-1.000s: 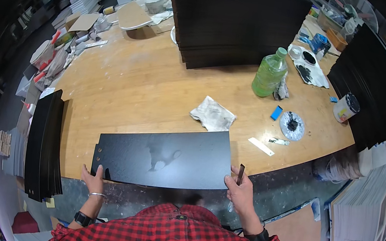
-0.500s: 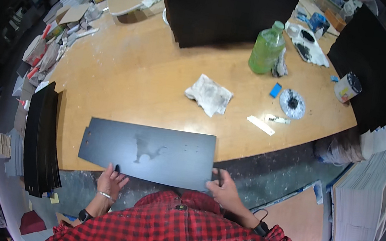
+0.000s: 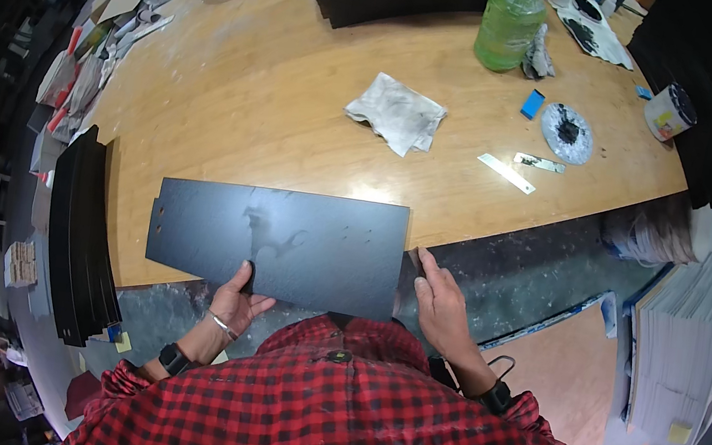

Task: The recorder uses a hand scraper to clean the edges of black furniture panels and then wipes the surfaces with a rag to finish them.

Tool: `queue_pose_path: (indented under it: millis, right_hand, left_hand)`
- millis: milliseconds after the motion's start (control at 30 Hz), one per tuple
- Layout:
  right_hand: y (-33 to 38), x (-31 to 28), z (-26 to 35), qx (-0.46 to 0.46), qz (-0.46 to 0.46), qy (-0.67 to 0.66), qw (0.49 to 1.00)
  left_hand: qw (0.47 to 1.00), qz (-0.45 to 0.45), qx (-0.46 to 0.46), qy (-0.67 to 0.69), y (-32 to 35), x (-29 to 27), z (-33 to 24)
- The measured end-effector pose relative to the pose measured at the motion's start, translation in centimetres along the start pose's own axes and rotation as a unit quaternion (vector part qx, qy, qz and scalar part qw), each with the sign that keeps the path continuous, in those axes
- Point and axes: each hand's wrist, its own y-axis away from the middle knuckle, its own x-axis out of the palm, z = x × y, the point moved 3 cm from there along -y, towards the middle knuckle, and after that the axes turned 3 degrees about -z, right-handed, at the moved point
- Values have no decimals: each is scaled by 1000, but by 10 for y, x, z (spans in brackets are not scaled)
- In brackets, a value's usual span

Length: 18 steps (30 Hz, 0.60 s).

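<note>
The dark panel (image 3: 332, 260) is lying across the front edge of the desk (image 3: 252, 115), its near part jutting past it. The left hand (image 3: 240, 302) is gripping that near side, thumb on top, just below a smudge-like patch (image 3: 269, 235). The right hand (image 3: 442, 309) is sitting beside the right end, fingers extended; whether it is touching or pinching anything, I cannot tell. With only a slackening left grip, the overhanging panel could be tipping off; a sliding thumb could be smearing the patch. Beyond, a stained cloth (image 3: 398, 113) is lying crumpled.
</note>
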Motion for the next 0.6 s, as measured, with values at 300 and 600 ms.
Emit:
queue_pose_path:
  millis: [300, 600]
  right_hand:
    - [-3, 8, 2, -13, -2, 19, 1000]
    - [-7, 11, 10, -16, 2, 55, 998]
  left_hand:
    - [955, 80, -172, -230, 21, 0, -14]
    - [521, -7, 470, -713, -2, 75, -72]
